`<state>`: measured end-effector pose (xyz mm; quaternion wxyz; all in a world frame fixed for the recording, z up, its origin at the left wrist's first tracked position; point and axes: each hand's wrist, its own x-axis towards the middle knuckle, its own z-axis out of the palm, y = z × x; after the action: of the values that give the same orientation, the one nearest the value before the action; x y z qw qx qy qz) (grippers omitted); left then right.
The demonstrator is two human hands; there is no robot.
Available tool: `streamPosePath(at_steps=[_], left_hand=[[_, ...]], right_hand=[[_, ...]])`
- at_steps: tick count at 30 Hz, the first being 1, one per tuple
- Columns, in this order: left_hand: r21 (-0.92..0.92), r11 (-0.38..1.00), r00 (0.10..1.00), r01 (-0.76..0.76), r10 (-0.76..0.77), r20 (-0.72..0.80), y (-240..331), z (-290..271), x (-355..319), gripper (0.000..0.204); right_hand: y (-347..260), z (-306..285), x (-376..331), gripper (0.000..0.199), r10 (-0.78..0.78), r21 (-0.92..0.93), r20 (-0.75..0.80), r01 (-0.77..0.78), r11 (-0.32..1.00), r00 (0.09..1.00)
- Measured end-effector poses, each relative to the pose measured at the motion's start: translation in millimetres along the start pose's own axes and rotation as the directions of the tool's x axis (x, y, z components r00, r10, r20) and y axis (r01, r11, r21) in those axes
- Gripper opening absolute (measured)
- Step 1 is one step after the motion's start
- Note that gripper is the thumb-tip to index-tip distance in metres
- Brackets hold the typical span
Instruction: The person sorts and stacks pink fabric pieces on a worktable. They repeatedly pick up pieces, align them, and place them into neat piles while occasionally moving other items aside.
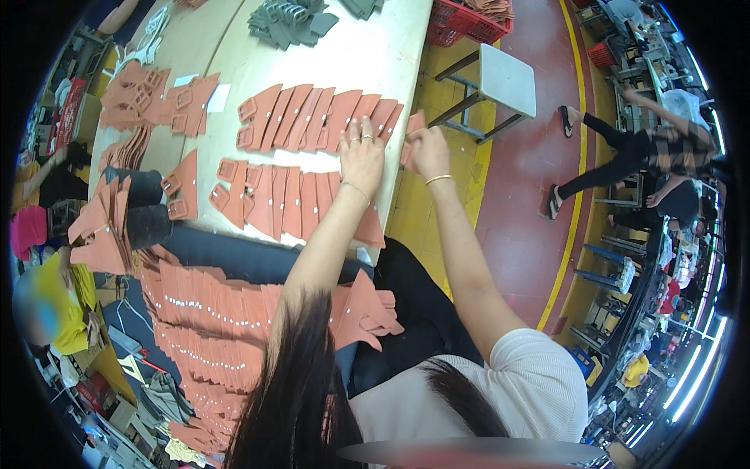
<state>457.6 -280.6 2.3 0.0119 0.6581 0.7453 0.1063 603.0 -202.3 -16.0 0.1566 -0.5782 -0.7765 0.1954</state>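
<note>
My left hand (362, 156) lies with fingers stretched out over the right part of a fanned row of salmon-coloured cut pieces (293, 117) on the pale table. Just past the table's right edge, my right hand (428, 152) pinches a salmon cut piece (416, 123); the fingers hide part of it. Nearer me, a second overlapping row of such pieces (269, 199) bears small white marks. Some pieces at the left ends of both rows have square, buckle-like cutouts.
Many more salmon pieces (211, 313) lie in long rows over a dark surface near my lap. Dark grey pieces (289, 22) sit at the table's far end. A stool (500, 82) and a red crate (449, 23) stand right of the table. Another person (625, 148) is farther right.
</note>
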Motion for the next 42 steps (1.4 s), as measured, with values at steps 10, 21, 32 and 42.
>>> streamPosePath(at_steps=[10,21,32,42], left_hand=[[-0.015,0.996,0.987,0.086,-0.083,0.139,-3,37,19,0.030],[-0.003,0.992,0.992,0.125,-0.125,0.013,-5,45,17,0.025],[-0.605,0.771,0.980,0.199,-0.162,0.117,-53,-64,-77,0.047],[-0.630,0.452,0.406,0.631,-0.885,-0.227,-220,-193,-359,0.025]], right_hand=[[-54,41,1,0.023,0.307,0.038,-0.079,-0.305,0.952,0.948],[-7,30,10,0.016,0.217,0.374,-0.172,-0.140,0.917,0.961],[-19,-115,4,0.025,-0.171,0.221,-0.147,0.201,0.954,0.974],[-184,-53,-92,0.038,-0.487,0.711,0.355,0.107,0.695,0.798]])
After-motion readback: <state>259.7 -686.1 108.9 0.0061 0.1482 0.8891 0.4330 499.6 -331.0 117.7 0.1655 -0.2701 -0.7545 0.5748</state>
